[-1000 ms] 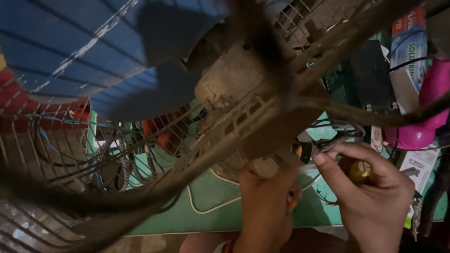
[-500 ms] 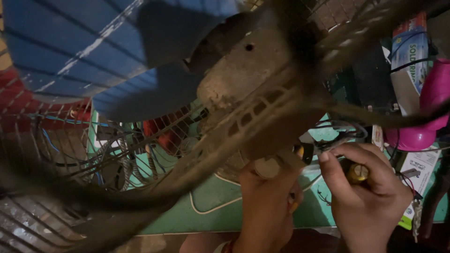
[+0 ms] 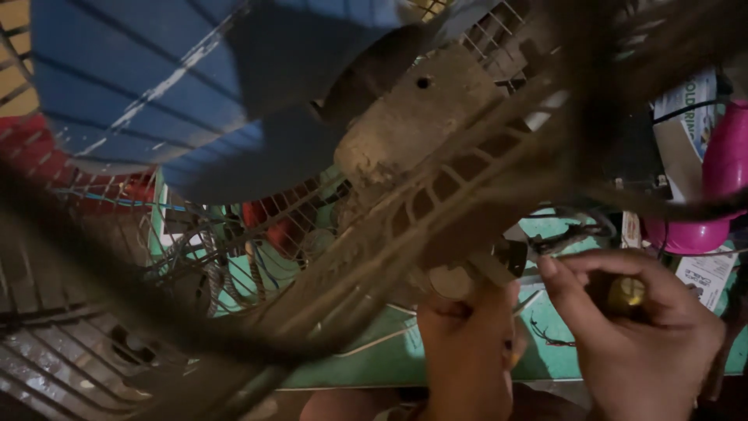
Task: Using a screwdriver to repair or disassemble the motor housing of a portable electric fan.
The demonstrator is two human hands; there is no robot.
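We find a dusty electric fan (image 3: 405, 203) filling most of the view, tilted and held very close to the camera, so that its wire guard (image 3: 93, 343) blurs across the lower left. Its blue blade (image 3: 156, 93) spreads over the upper left. The grimy motor housing (image 3: 413, 125) sits at centre, with slotted vents below it running down toward the hands.

Beneath the fan lies a green work table (image 3: 374, 359); its near edge runs along the bottom of the view. A pink plastic object (image 3: 713, 187) stands toward the table's right edge, with a printed carton (image 3: 686, 101) just behind it. Loose wires (image 3: 569, 234) trail over the table between the fan and the pink object. Red and blue items show through the guard toward the left side; we cannot identify them.

Our left hand (image 3: 467, 351) is closed around the underside of the fan's motor mount, near the table's front edge. Our right hand (image 3: 639, 327), just beside it, is closed with fingertips pinched on a tool with a yellow handle (image 3: 626, 292); its tip is hidden, so we cannot tell what it engages.
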